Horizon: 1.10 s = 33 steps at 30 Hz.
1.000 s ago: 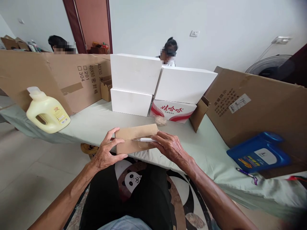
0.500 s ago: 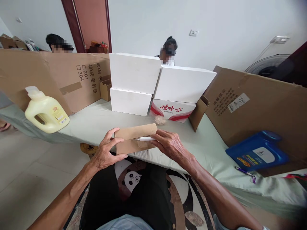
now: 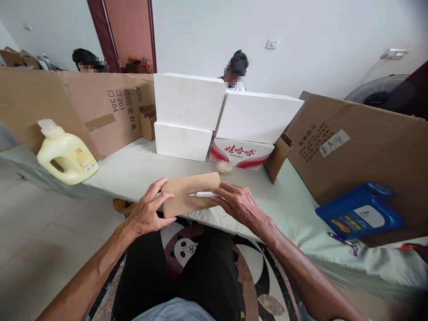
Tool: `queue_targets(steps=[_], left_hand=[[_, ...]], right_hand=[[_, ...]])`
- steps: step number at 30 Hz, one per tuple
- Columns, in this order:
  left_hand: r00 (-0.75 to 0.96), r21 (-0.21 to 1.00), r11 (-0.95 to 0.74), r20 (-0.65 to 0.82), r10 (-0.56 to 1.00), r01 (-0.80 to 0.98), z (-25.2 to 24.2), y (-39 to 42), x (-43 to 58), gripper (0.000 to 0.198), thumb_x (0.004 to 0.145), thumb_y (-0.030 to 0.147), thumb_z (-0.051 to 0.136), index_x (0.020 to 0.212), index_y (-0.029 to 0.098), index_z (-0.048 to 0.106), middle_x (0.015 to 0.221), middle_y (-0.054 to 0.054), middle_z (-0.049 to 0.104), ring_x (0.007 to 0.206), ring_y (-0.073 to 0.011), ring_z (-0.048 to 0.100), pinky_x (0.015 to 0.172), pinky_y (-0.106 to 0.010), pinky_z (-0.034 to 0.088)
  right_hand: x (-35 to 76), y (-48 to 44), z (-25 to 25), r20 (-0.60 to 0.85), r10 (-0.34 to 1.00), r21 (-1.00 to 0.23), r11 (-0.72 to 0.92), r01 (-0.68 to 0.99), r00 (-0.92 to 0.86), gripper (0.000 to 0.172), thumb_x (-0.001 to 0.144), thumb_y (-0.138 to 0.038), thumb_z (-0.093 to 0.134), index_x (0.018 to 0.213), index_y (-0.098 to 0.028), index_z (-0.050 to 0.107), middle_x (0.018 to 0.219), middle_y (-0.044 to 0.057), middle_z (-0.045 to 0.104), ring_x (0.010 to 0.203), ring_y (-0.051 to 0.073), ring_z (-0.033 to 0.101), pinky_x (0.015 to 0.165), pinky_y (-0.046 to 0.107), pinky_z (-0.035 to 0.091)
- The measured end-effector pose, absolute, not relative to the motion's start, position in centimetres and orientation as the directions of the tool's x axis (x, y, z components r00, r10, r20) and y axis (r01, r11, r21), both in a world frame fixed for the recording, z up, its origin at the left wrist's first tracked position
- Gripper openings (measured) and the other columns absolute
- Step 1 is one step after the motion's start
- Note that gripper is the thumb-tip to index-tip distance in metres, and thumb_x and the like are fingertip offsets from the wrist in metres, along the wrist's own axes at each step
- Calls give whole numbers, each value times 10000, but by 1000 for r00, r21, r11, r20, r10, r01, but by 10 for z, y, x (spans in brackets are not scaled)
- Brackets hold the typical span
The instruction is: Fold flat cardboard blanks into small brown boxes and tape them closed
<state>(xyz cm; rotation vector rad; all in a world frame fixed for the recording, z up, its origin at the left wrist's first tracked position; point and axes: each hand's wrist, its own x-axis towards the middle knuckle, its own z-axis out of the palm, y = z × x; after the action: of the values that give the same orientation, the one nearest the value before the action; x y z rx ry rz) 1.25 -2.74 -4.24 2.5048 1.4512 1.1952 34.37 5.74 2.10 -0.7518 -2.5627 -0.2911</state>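
A small brown cardboard box [image 3: 187, 183] lies at the table's near edge, directly in front of me. My left hand [image 3: 150, 209] grips its left end, with the thumb below and the fingers on its top and left side. In my right hand [image 3: 234, 198] is a white utility knife [image 3: 204, 194], pinched between thumb and fingers. Its blade points left and lies along the seam between the box's flaps, where a dark gap shows. Just behind the box rests a crumpled clear plastic clump [image 3: 223, 167].
White boxes [image 3: 187, 100] stand stacked at the back. A yellow detergent jug [image 3: 70, 156] is at left, a blue bottle [image 3: 361, 211] and a purple pen-like item [image 3: 343, 240] at right. Large cardboard panels [image 3: 354, 165] flank the table. Two people sit beyond.
The knife blade has shifted slightly along the seam, and the gap between the flaps looks a little wider. Both hands keep their holds. The whole view has moved slightly.
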Motion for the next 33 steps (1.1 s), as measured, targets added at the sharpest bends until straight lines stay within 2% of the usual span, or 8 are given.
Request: queue_targets(steps=[17, 23, 33], left_hand=[[326, 311, -554, 555, 765, 772, -31, -32, 19, 528, 811, 242, 885, 1286, 218, 656, 1646, -218, 469, 1526, -449, 516, 1115, -560, 632], [331, 311, -547, 538, 775, 777, -28, -32, 20, 542, 780, 228, 897, 1267, 223, 661, 1647, -211, 466, 1519, -448, 519, 1112, -555, 635], [324, 344, -512, 476, 818, 787, -25, -33, 21, 542, 775, 218, 891, 1278, 207, 686, 1674, -228, 426, 1546, -484, 481, 1083, -569, 649]], right_hand=[[331, 58, 25, 427, 464, 56, 843, 534, -776, 416, 1197, -366, 445, 882, -197, 658, 812, 15, 558, 646, 137, 421, 636, 328, 208], [329, 62, 29, 381, 468, 106, 834, 541, -797, 368, 1177, -347, 483, 924, -191, 699, 832, 31, 597, 672, 141, 453, 624, 336, 183], [311, 60, 65, 181, 576, 154, 784, 602, -797, 333, 1161, -348, 506, 1021, -185, 760, 881, 74, 689, 727, 160, 546, 629, 349, 157]])
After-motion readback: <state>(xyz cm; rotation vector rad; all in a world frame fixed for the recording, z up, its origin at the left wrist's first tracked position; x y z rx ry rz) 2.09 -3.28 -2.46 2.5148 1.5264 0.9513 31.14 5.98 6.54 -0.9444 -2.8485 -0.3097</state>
